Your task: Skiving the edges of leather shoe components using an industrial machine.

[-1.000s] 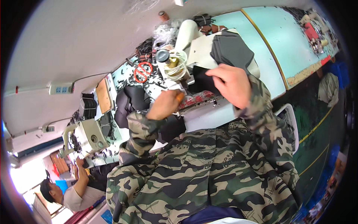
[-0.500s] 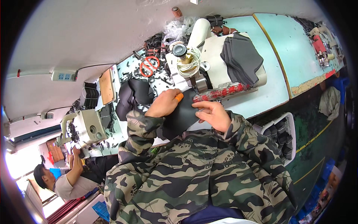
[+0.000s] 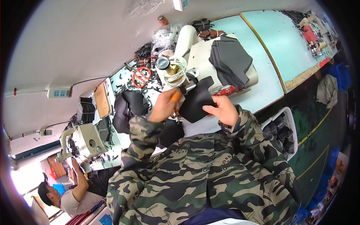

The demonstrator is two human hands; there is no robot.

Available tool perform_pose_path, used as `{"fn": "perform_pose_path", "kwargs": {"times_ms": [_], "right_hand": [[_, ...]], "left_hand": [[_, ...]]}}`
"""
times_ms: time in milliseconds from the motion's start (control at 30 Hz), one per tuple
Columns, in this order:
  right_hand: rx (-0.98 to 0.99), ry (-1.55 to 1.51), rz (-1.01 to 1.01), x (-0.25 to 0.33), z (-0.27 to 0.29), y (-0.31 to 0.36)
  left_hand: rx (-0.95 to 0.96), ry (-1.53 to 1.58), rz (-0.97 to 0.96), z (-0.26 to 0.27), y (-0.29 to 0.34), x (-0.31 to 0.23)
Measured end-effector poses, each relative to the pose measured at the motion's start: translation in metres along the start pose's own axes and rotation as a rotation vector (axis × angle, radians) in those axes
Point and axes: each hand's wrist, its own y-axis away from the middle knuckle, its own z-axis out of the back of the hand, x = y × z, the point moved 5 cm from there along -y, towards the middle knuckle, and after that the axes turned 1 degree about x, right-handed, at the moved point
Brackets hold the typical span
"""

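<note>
A dark, smooth leather-like piece (image 3: 198, 102) is raised in front of the machine, its far edge beside the machine head. My right hand (image 3: 224, 110) pinches its right edge between thumb and fingers. At its left side is my left hand (image 3: 163, 106), fingers curled in, with an orange finger cover (image 3: 176, 96) on one finger. What that hand grips, if anything, is hard to make out. More dark pieces (image 3: 171, 134) lie below it, near my lap. The pale sewing-type machine (image 3: 195, 56) carries a coiled white cord (image 3: 176, 72).
Flat dark pieces (image 3: 231, 62) are stacked on the machine bed. Others (image 3: 127, 107) lie left, near orange-handled scissors (image 3: 141, 77) and black scraps. A white basket (image 3: 294, 129) of dark pieces stands at right. A co-worker (image 3: 71, 191) sits left at another machine (image 3: 88, 140).
The dark piece has come up off the table, tilted and turned, with my right hand gripping its edge. My left hand has curled in and shifted slightly down. The whole view has shifted a little.
</note>
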Motion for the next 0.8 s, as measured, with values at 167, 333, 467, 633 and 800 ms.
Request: {"fn": "perform_pose_path", "kwargs": {"times_ms": [167, 333, 467, 633, 800], "right_hand": [[-0.425, 0.647, 0.732, 0.121, 0.078, 0.012], [-0.588, 1.475, 0.670, 0.102, 0.119, 0.011], [-0.695, 1.070, 0.700, 0.101, 0.074, 0.043], [0.188, 0.402, 0.394, 0.042, -0.012, 0.032], [0.293, 0.122, -0.053, -0.015, -0.038, 0.009]], "left_hand": [[-0.474, -0.836, -0.110, 0.030, 0.051, 0.091], [-0.165, -0.951, -0.070, 0.010, 0.052, 0.145], [-0.311, -1.034, -0.169, 0.011, 0.051, 0.130], [0.295, -0.625, -0.188, 0.004, 0.052, 0.076], [0.240, -0.156, -0.021, -0.002, 0.053, -0.012]]}}
